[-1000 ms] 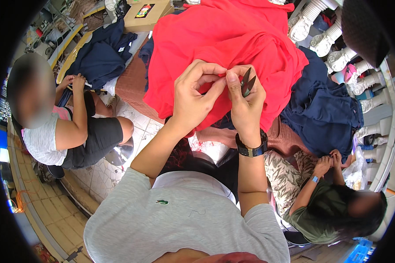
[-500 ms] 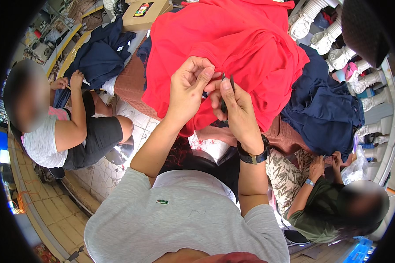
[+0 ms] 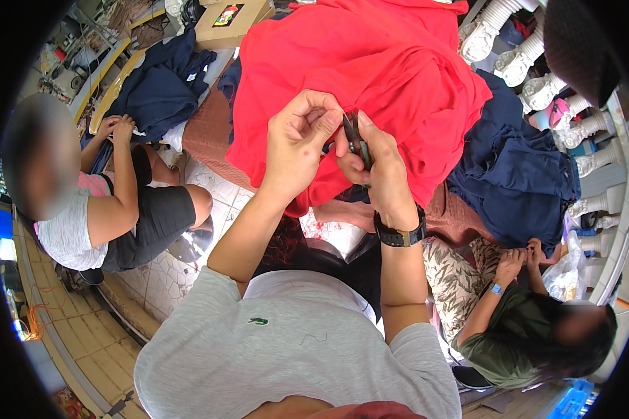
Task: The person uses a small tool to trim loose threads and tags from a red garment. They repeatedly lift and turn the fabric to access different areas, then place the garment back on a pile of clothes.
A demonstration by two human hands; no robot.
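Note:
A large red garment [image 3: 377,66] lies heaped in front of me. At its near side my left hand [image 3: 297,143] is closed, thumb and forefinger pinched on a bit of the red garment. My right hand [image 3: 386,167] is wrapped round a pair of dark thread snips [image 3: 352,131]. The blades point away from me, a little apart, close beside the left fingertips. Whether a thread lies between the blades is too small to make out.
Dark blue garments [image 3: 514,164] are piled to the right, more blue cloth [image 3: 157,87] at the left. A cardboard box [image 3: 232,24] stands at the back. One co-worker [image 3: 112,216] sits on the left, another [image 3: 510,335] on the right. White balusters [image 3: 538,91] line the right side.
My right hand has turned, and the snips' blades have swung left, nearer to the left fingertips. The left hand has hardly moved. The left co-worker's hands have come together.

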